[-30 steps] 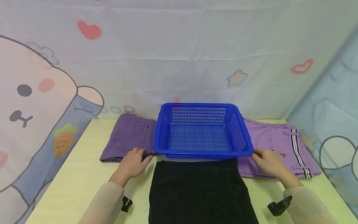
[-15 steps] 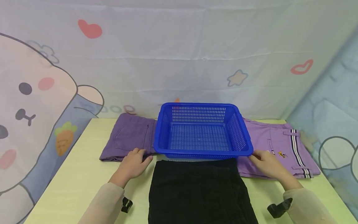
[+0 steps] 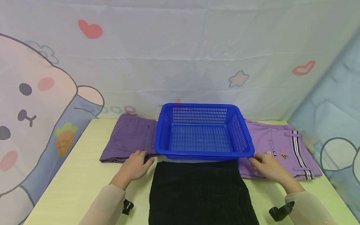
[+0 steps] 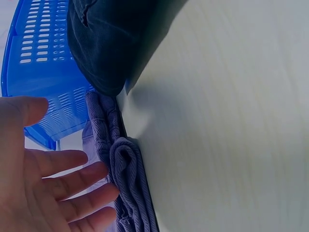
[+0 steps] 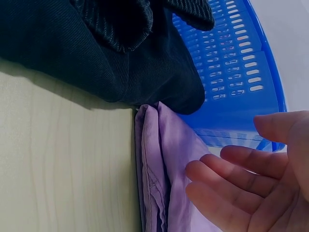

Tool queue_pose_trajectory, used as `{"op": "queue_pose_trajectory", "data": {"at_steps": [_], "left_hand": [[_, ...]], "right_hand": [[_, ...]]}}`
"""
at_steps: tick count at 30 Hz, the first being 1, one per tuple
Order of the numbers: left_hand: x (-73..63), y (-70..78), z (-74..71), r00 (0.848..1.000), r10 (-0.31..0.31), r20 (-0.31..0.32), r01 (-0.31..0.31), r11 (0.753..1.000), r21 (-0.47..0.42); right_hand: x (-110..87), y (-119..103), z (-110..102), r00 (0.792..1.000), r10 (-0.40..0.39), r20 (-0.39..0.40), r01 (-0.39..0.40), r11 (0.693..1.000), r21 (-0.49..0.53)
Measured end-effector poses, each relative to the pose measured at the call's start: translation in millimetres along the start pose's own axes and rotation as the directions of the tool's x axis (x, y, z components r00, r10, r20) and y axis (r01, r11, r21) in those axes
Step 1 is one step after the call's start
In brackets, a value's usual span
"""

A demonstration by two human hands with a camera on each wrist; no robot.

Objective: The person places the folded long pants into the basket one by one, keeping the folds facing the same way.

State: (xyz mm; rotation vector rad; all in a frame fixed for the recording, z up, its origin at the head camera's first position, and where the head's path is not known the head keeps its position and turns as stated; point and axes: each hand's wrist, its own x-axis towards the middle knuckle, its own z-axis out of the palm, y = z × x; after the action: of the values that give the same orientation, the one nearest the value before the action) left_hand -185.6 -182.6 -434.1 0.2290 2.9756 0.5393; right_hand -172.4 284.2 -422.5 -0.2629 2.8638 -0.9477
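My left hand reaches to the front edge of a folded dark purple pair of trousers. In the left wrist view its fingers are spread and relaxed beside the folded layers, holding nothing. Over the front of a folded lilac pair of trousers with striped trim is my right hand, by the basket's front right corner. The right wrist view shows loosely bent fingers around no object. Between the hands, folded black trousers lie in front of the blue plastic basket.
The basket holds nothing and overlaps the inner edges of both purple garments. A printed cloth backdrop hangs behind the pale wooden table. Black wrist mounts stick out from the sleeves.
My right hand has drifted slightly toward me and away from the basket's corner. The left hand has barely shifted, and the basket and garments have stayed where they were.
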Motion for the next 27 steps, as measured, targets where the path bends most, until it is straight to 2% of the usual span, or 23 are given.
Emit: {"op": "queue_pose_trajectory", "data": {"at_steps": [5, 27], "left_hand": [[0.0, 1.5, 0.2, 1.000, -0.009, 0.015, 0.010, 1.000, -0.023], [-1.0, 2.3, 1.8, 0.999, 0.010, 0.039, -0.008, 0.999, -0.043]], "right_hand": [[-1.6, -1.5, 0.9, 0.999, 0.039, 0.036, -0.041, 0.998, 0.037], [-5.1, -3.6, 6.5, 0.990, 0.085, 0.114, -0.105, 0.978, 0.182]]}}
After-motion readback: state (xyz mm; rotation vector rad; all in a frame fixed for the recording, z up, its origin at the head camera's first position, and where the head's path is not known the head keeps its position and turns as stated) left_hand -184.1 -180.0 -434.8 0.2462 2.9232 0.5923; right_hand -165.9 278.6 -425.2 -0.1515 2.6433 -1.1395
